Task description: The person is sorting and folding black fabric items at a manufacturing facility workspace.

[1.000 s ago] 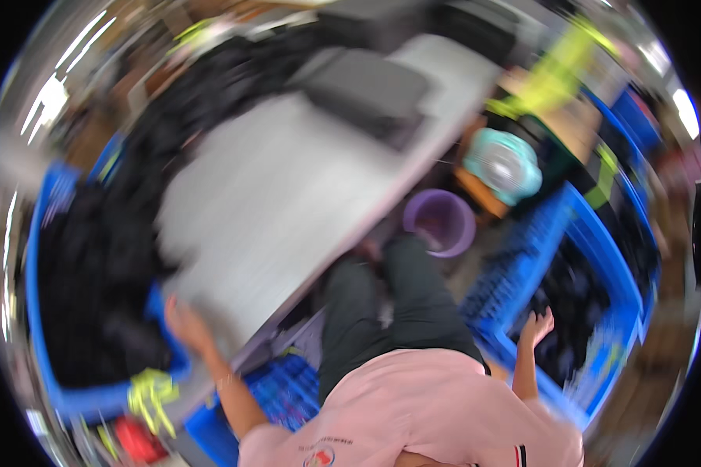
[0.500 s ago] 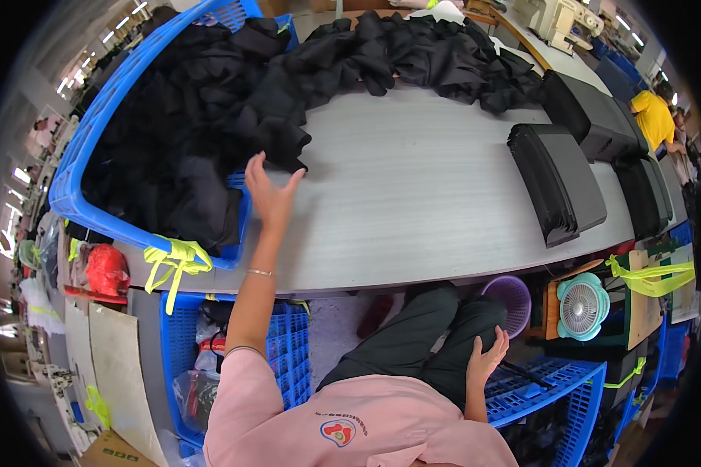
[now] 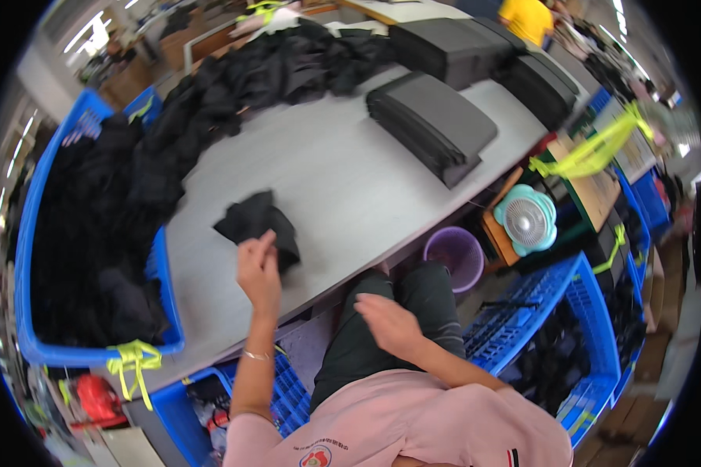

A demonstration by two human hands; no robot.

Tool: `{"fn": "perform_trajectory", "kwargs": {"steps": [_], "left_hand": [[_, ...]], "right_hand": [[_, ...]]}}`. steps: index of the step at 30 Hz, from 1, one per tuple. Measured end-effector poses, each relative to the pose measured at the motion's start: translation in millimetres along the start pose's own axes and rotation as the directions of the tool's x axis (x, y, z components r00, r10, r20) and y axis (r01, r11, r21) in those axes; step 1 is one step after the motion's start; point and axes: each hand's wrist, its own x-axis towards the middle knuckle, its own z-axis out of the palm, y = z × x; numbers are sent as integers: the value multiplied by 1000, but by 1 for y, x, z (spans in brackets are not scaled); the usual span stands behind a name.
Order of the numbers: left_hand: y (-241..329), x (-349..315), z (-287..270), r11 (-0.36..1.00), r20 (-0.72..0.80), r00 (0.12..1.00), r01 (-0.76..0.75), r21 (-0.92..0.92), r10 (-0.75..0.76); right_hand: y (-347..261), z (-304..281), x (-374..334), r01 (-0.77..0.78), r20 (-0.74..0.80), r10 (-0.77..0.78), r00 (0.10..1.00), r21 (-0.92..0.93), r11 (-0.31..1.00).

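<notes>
My left hand (image 3: 258, 272) is over the near part of the grey table (image 3: 319, 179), its fingers pinched on a single black cloth piece (image 3: 258, 219). The cloth is crumpled, part of it resting on or just above the table top. My right hand (image 3: 389, 323) hovers above my lap with nothing in it, fingers stretched out and slightly blurred. Left of the cloth, a large blue plastic basket (image 3: 177, 311) is heaped with black cloth pieces (image 3: 93, 233). More black cloth (image 3: 280, 70) spreads from it along the table's far edge.
Stacks of flat black pieces (image 3: 436, 117) lie at the table's right. A purple bin (image 3: 456, 261) and a turquoise fan (image 3: 526, 219) are below the right edge. Blue crates (image 3: 553, 300) stand on both sides of my legs. A person in yellow (image 3: 526, 19) is beyond the table.
My left hand has taken a black cloth piece from the heap and brought it nearer over the table. My right hand has risen off my leg toward the middle. The view has turned right.
</notes>
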Motion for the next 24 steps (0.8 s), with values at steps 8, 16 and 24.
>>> {"fn": "perform_trajectory", "kwargs": {"steps": [8, 16, 24], "left_hand": [[169, -98, 11, 893, 405, 882, -40, -448, 242], [216, -142, 23, 797, 488, 839, 115, -593, 242], [216, -154, 17, 710, 695, 632, 311, -632, 342]], "right_hand": [[25, -3, -4, 1, 25, 1, 1000, -79, 997], [76, -56, -5, -82, 84, 88, 993, -72, 994], [80, -44, 25, -156, 77, 168, 983, -141, 978]]}}
